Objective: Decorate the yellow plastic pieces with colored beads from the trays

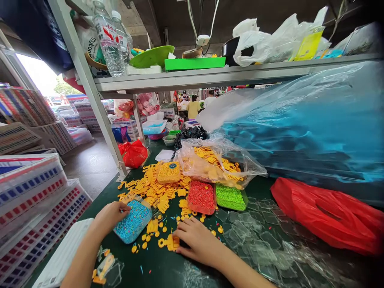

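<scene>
My left hand (111, 218) is at the left rim of a clear tub of blue beads (134, 221), with its fingertips drawn together over the beads. Whatever those fingers may hold is too small to make out. My right hand (196, 241) rests low over the table, its thumb and fingers around the right end of a flat yellow plastic piece (170, 243) with a ring at one end. Small yellow discs (146, 237) lie scattered between my hands. Beyond them spreads a heap of similar yellow pieces (150, 186).
Tubs of red beads (201, 197), green beads (230, 197) and yellow beads (168, 173) stand farther back. A clear bag of yellow pieces (216, 160) lies behind. Clear plastic pieces (258, 240) and a red bag (324, 216) cover the right. White crates (36, 188) stand left.
</scene>
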Action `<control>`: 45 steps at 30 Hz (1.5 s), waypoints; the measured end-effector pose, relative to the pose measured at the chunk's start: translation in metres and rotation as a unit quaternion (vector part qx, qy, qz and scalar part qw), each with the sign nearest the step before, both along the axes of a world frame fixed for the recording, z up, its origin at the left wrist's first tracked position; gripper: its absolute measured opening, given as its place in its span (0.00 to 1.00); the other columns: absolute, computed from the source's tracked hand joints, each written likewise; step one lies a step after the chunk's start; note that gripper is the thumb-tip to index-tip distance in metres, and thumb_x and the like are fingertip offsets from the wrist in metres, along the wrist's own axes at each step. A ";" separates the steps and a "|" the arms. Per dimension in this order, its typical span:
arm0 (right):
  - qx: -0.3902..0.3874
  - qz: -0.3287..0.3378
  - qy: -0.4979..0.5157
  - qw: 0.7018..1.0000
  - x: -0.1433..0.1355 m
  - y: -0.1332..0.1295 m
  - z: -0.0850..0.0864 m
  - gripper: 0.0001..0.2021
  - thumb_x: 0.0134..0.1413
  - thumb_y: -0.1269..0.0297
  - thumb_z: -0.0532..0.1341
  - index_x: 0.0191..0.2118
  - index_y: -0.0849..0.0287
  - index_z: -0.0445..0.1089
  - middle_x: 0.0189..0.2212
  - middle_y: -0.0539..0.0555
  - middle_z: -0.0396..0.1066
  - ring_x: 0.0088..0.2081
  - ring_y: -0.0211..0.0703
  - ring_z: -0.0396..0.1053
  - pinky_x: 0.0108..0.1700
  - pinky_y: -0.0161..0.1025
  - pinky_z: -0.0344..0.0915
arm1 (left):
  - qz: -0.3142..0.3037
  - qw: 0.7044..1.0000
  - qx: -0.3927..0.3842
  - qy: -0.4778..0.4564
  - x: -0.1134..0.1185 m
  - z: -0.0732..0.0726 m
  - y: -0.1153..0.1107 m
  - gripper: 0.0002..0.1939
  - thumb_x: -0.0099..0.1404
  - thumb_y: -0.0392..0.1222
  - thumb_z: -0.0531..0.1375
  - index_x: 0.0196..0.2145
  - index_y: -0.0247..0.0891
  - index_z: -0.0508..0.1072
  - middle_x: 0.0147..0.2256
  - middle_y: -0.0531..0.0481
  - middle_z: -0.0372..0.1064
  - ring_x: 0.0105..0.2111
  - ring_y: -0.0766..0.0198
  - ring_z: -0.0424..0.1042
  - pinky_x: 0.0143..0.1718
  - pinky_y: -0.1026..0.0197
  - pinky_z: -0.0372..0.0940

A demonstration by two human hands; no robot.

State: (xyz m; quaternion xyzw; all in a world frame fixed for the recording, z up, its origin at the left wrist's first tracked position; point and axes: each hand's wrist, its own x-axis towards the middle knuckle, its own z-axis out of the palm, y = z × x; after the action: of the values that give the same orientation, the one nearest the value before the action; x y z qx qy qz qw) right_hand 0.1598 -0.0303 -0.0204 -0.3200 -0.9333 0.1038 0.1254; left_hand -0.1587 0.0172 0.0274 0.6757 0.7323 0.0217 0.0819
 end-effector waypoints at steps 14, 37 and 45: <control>-0.007 -0.016 0.015 1.000 -0.002 -0.001 0.002 0.12 0.58 0.59 0.62 0.44 0.60 0.71 0.41 0.57 0.72 0.45 0.49 0.66 0.48 0.45 0.60 | -0.046 0.927 0.183 -0.323 0.075 0.015 -0.025 0.15 0.53 0.55 0.65 0.30 0.42 0.82 0.35 0.48 0.80 0.39 0.52 0.77 0.44 0.56 0.70; -0.048 -0.138 0.070 0.987 0.002 -0.001 -0.014 0.15 0.52 0.52 0.66 0.39 0.57 0.77 0.36 0.56 0.71 0.43 0.51 0.64 0.42 0.45 0.60 | -0.251 0.919 -0.040 -0.300 0.132 -0.039 -0.032 0.07 0.62 0.39 0.62 0.32 0.42 0.81 0.34 0.52 0.79 0.35 0.62 0.76 0.56 0.53 0.63; -0.076 -0.140 0.065 0.985 0.002 -0.002 -0.011 0.14 0.51 0.52 0.67 0.38 0.57 0.77 0.36 0.55 0.70 0.42 0.50 0.63 0.42 0.45 0.57 | -0.271 0.910 -0.060 -0.307 0.128 -0.035 -0.031 0.09 0.63 0.41 0.60 0.34 0.42 0.81 0.36 0.50 0.80 0.37 0.61 0.76 0.50 0.56 0.67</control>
State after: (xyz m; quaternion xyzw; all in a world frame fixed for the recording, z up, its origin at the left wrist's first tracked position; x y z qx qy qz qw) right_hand 0.1621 -0.0319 -0.0317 -0.4488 -0.8585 0.1768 0.1741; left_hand -0.0303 -0.0135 -0.0076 0.8021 0.4595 0.1612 0.3456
